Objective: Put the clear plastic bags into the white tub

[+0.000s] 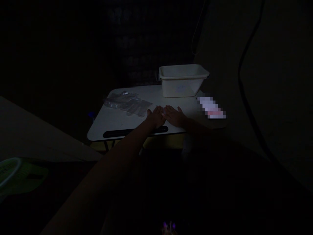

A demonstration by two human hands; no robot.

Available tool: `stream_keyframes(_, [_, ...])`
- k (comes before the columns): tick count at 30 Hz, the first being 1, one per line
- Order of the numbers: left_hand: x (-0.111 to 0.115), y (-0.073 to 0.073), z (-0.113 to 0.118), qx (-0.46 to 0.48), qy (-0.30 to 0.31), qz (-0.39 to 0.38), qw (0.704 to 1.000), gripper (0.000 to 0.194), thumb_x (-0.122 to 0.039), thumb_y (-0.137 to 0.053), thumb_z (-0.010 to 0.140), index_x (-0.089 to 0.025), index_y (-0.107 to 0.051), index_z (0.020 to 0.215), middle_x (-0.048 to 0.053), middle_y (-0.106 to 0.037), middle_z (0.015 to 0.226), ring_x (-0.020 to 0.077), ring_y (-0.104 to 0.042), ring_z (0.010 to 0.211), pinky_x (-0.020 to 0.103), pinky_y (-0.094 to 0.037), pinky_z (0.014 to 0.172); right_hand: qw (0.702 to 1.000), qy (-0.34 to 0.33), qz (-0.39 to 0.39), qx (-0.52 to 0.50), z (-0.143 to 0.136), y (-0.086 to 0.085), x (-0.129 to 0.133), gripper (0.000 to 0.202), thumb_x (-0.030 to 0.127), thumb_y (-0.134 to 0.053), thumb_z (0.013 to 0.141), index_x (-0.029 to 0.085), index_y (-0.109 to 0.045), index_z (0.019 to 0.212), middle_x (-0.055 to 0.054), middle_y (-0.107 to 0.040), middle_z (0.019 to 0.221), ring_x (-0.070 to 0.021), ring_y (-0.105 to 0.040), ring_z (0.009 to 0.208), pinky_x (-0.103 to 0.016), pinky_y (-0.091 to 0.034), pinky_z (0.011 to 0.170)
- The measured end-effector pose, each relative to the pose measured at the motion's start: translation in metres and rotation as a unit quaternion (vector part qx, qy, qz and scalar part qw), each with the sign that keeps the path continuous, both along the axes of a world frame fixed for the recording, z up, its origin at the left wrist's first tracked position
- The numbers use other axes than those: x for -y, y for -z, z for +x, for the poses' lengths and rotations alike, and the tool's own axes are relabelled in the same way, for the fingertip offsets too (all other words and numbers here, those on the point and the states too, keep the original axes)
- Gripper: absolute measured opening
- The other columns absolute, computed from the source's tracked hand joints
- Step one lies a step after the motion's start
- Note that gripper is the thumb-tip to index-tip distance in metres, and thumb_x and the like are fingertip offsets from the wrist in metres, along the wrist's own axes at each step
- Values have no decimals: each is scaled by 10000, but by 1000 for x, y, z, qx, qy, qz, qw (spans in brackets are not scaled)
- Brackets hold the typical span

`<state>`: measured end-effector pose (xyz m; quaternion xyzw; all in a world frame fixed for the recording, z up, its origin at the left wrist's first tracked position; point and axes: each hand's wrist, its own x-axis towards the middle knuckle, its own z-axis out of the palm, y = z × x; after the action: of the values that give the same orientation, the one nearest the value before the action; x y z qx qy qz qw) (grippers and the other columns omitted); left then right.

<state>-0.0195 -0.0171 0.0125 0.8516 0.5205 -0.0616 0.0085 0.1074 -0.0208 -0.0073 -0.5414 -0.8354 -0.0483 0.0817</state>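
Lighting very dim; we read outlines more readily than surfaces. We list from largest to smallest.

The white tabletop (113, 121), with rounded corners and a dark edge, stands on dark legs. At its far right sits an off-white, rectangular plastic tub (179, 88), upright, its wide rim facing up and its walls tapering towards the base. On the left half lies a crumpled, clear plastic sheet or bag (133, 105); we cannot tell which. It lies flat, its right end just beside the left hand (156, 117). A long black slot (119, 133) runs along the near edge, partly covered by the left forearm and hand. Near the right edge, in front of the tub, lies a flat, rectangular device with a bright screen (211, 107); its display is pixelated.

Both hands are released, palms down, fingers extended, over the near middle of the tabletop. The left hand and the right hand (174, 116) meet at the fingertips. We cannot tell whether anything lies beneath them.
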Motion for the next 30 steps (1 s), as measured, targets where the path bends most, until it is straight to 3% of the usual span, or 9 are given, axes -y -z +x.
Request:
stream_keyframes(12, [-1, 2, -1, 5, 12, 44, 999, 537, -313, -114, 830, -79, -134, 1313, 120, -155, 1379, 222, -116, 1260, 511, -141, 960, 1000, 14, -13, -15, -3, -4, -5, 533, 414, -133, 852, 124, -301, 1265, -114, -275, 1347, -206, -221, 1236, -528, -154, 962])
stream_keyframes(20, [-1, 0, -2, -8, -2, 16, 1000, 529, -303, -84, 835, -76, -149, 1308, 117, -158, 1379, 210, -100, 1264, 522, -169, 944, 998, 19, -57, -8, -7, -4, -7, 535, 412, -105, 851, 138, -294, 1271, -103, -263, 1355, -202, -211, 1240, -521, -165, 964])
stream_keyframes(30, [-3, 3, -1, -11, -9, 13, 1000, 534, -301, -109, 827, -72, -145, 1307, 119, -123, 1385, 203, -88, 1267, 551, -140, 939, 1000, 8, -20, -4, -6, 0, -6, 523, 389, -129, 849, 125, -325, 1256, -117, -291, 1339, -222, -235, 1230, -539, -182, 947])
